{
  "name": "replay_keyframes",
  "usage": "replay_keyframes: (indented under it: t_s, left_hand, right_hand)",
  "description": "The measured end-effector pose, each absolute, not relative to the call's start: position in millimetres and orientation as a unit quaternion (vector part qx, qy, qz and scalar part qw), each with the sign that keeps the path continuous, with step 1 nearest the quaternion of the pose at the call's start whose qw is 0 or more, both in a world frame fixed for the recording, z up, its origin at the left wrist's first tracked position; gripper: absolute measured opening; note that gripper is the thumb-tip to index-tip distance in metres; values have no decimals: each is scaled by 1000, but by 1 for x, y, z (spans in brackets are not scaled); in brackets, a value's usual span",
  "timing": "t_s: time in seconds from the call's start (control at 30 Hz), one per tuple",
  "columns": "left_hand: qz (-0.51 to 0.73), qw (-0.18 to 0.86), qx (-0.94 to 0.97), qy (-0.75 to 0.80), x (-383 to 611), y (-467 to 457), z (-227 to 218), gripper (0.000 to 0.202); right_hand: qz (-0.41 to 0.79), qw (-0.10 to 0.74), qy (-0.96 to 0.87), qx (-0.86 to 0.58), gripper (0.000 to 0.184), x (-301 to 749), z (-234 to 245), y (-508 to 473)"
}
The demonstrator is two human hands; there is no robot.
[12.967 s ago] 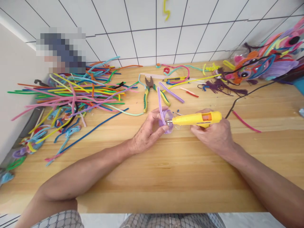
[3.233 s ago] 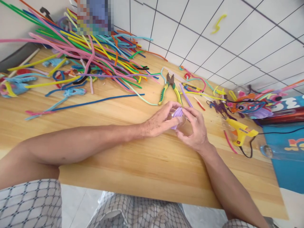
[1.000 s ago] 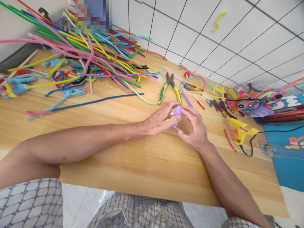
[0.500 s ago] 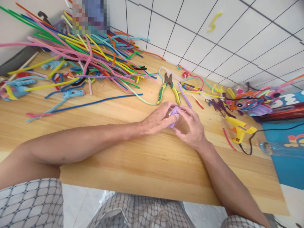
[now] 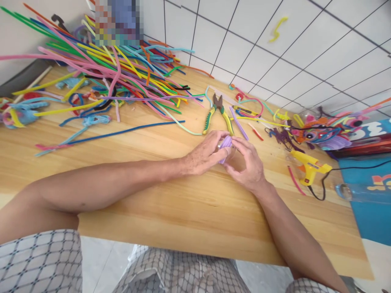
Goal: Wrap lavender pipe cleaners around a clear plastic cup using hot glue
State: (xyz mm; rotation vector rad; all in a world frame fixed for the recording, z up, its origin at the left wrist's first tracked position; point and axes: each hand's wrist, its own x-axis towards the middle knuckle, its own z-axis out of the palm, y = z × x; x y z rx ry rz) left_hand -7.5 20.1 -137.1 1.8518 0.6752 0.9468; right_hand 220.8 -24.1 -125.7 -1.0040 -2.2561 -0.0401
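Between my two hands is a small clear plastic piece with a purple pipe cleaner wound round it; fingers hide much of it. My left hand grips the left side, thumb laid across the purple coils. From the right, my right hand curls its fingertips and thumb round the same piece. Just beyond my hands, pliers with green and yellow handles lie with their handles spread. A loose purple pipe cleaner lies to the right of the pliers.
Pipe cleaners in many colours heap up at the back left. At the right are a yellow glue gun with a black cord, a clear plastic bottle and colourful pipe-cleaner figures. A white tiled wall borders the wooden table.
The whole view has shifted very slightly. My hands keep their hold on the purple-wrapped piece, with only tiny finger movement.
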Motion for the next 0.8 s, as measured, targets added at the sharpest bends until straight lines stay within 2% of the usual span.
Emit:
replay_keyframes:
  t_s: [0.2, 0.4, 0.8]
  left_hand:
    - [365, 464, 759, 275, -8, 21, -134, 54]
    - [380, 446, 767, 259, -2, 23, -140, 71]
    - [373, 456, 771, 243, -6, 22, -142, 76]
  right_hand:
    - [-23, 320, -862, -392, 89, 221, -126, -24]
    - [-14, 334, -861, -382, 83, 222, -126, -23]
    - [-28, 329, -868, -370, 88, 224, -121, -22]
